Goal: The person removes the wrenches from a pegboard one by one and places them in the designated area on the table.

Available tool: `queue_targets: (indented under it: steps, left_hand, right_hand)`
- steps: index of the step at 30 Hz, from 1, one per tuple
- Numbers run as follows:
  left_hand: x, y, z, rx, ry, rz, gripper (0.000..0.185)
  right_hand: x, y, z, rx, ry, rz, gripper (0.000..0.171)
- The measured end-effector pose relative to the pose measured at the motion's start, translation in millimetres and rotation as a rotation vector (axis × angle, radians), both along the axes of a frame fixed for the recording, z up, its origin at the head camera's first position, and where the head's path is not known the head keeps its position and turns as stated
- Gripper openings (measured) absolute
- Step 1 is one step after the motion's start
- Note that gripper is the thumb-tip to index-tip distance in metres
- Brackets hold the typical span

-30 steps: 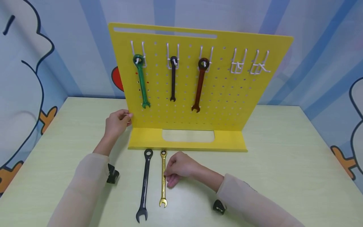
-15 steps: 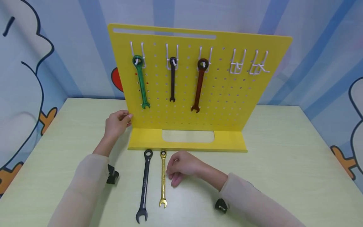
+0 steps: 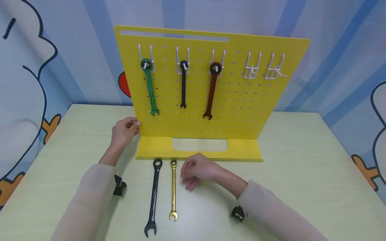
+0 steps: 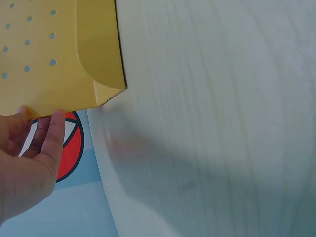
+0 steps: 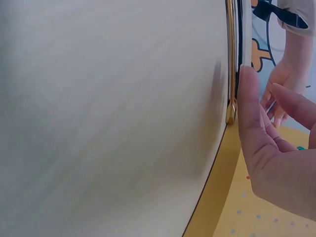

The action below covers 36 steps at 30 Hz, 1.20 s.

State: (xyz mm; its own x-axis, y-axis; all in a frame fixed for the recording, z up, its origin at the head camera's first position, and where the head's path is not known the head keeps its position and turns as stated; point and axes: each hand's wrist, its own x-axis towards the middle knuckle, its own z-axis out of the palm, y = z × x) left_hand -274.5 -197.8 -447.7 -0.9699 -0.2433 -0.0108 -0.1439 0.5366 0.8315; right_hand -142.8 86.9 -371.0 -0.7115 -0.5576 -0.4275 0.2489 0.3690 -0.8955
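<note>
My left hand (image 3: pixel 124 131) pinches the left edge of a yellow pegboard (image 3: pixel 235 117); in the left wrist view the thumb and fingers (image 4: pixel 53 136) meet at its lower corner. Loosely bent and holding nothing, my right hand (image 3: pixel 199 169) hovers near the table just right of a gold combination wrench (image 3: pixel 173 187). Left of that lies a larger black combination wrench (image 3: pixel 154 194), both ring ends toward the board. On the board's hooks hang a green wrench (image 3: pixel 151 88), a small black wrench (image 3: pixel 183 88) and a reddish-brown wrench (image 3: pixel 212 90).
Two white hooks (image 3: pixel 251 72) at the board's upper right carry nothing. Its yellow base (image 3: pixel 244 149) sits on the pale wooden table (image 3: pixel 301 167), just beyond the wrenches. A blue cartoon-patterned backdrop (image 3: pixel 337 67) stands behind.
My right hand has drawn away from the gold wrench, moving right and slightly toward the board. The left hand and the wrenches stay in place.
</note>
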Motion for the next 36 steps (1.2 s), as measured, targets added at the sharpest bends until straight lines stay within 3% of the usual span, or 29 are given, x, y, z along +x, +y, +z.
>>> queue_targets:
  steps: [12, 24, 36]
  left_hand:
    - [0.8, -0.4, -0.3, -0.001, 0.003, -0.004, 0.031]
    - [0.2, -1.5, -1.1, -0.005, 0.012, -0.01, 0.031]
    - [0.1, -1.8, -1.1, -0.004, 0.013, -0.012, 0.03]
  right_hand:
    - [-17.0, 12.7, 11.0, -0.011, 0.092, -0.032, 0.01]
    - [-33.1, 27.3, 32.7, 0.026, 0.127, -0.109, 0.024]
    - [-50.1, 45.7, 61.4, -0.041, 0.22, -0.218, 0.036]
